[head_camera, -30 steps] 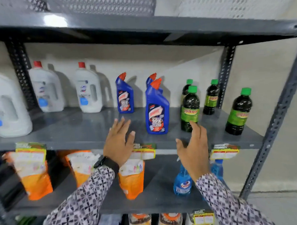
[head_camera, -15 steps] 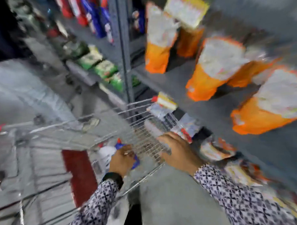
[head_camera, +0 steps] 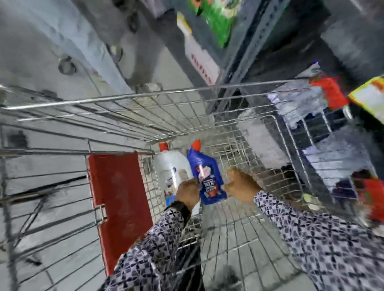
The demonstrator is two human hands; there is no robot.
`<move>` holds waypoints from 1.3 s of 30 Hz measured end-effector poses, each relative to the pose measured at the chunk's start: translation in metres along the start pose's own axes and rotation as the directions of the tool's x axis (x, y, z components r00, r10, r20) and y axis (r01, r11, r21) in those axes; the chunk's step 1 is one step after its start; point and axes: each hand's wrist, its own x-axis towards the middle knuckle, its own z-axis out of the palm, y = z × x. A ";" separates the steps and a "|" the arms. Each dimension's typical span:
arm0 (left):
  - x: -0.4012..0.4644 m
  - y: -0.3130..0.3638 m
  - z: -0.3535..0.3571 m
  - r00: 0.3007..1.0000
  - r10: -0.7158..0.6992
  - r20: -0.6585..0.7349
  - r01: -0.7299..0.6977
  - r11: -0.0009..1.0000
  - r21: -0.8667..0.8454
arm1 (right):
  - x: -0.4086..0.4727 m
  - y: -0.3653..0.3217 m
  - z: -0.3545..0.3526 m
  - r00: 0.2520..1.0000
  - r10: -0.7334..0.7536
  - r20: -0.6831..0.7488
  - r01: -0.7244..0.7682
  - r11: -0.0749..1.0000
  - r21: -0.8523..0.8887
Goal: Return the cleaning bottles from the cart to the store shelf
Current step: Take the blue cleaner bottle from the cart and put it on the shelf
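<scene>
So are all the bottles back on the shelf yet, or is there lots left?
Not yet. Two bottles are in the cart: a blue bottle and a white jug. The left hand and right hand are on either side of the blue one, so it looks next. The jug waits. The picture is blurry, so the grip is unclear.

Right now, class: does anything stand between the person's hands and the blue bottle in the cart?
Nothing visible does. The left hand and right hand flank the blue bottle inside the cart. A white bottle lies beside it on the left, behind the left hand rather than between.
</scene>
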 end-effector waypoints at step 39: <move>-0.609 0.367 0.160 -0.035 0.978 0.204 -0.926 0.045 -0.375 | -0.710 0.140 -0.158 -0.013 0.112 -0.994 0.810 0.585 0.055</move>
